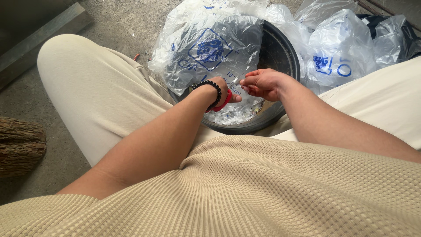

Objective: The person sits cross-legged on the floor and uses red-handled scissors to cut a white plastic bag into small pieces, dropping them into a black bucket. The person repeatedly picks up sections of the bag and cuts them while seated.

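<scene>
Clear plastic bag (210, 52) with blue print is draped over the far-left rim of a dark round basin (280, 52); its lower edge hangs into the basin mouth, right where both hands meet. Left hand (223, 90) is mostly hidden behind its own wrist, which carries a black bead bracelet (210, 87); red handles (224, 102), likely scissors, show under the palm, blades not visible. Left grip is closed round those handles. Right hand (263, 83) sits just beside the left, over the basin centre, fingers pressed together, pinching the bag's lower edge between thumb and fingertips. Basin floor holds a heap of small clear plastic shreds (237, 112), directly under the hands. More clear bags (337, 48) with blue print are piled against the basin's right side, some lying over the rim. Basin stands on a concrete floor (127, 22) between the person's knees, beige trousers either side. Beige waffle-knit shirt (272, 188) fills the near foreground. Rough log end (19, 145) lies on the floor well left of the basin; a grey plank (39, 35) lies far left of it.
</scene>
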